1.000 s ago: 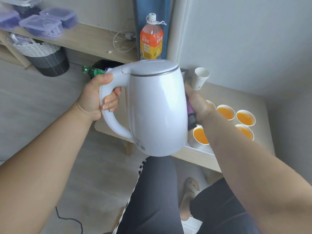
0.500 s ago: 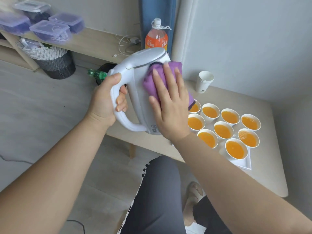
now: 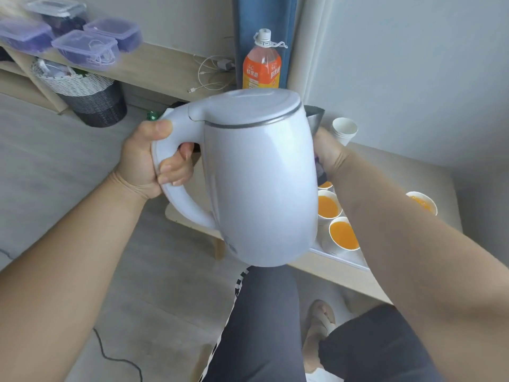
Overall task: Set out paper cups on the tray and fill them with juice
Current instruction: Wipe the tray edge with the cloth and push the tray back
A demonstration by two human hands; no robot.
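My left hand (image 3: 143, 164) is wrapped tight around the handle of the white kettle (image 3: 261, 175), holding it upright over my lap. My right hand (image 3: 329, 154) sits behind the spout side against a purple cloth (image 3: 321, 168); whether it's gripping, I can't tell. Low beige table (image 3: 438, 183) by the wall, wood floor below. Paper cups (image 3: 343, 234) brim with orange juice on the white tray (image 3: 347, 259); empty cups (image 3: 344, 130) stacked beyond, a juice bottle (image 3: 261, 66) on the shelf.

White paper cups (image 3: 343, 235) upright on tray (image 3: 341, 259), filled with orange juice (image 3: 327, 206)
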